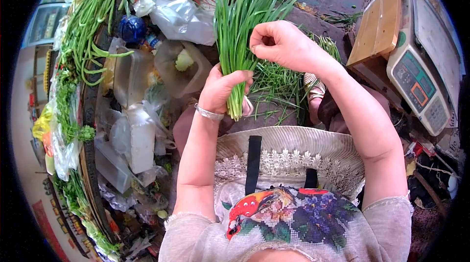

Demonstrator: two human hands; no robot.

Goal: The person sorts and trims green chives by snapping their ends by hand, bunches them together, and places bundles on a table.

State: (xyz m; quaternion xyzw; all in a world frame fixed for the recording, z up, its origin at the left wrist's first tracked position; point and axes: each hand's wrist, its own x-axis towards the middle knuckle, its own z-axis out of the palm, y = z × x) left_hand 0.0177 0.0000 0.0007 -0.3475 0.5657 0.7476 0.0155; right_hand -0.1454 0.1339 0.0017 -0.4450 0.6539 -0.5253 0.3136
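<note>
My left hand [220, 88] is wrapped round the lower stalks of a bunch of green garlic chives [240, 27]. The cut pale ends point down toward my lap, while the long leaves fan out upward. Beside the bunch, on its right, my right hand [280, 45] is closed in a pinch, thumb and forefinger at the edge of the leaves. Whatever lies between those fingertips is hidden. Below that hand, loose chive trimmings [281, 85] lie scattered on the ground between my feet.
To the right stand a digital scale [416, 81] and a wooden board [377, 22]. Plastic tubs [132, 76] and a clear bag [181, 14] crowd the left. Long green beans [93, 12] and leafy herbs [68, 100] line the stall edge.
</note>
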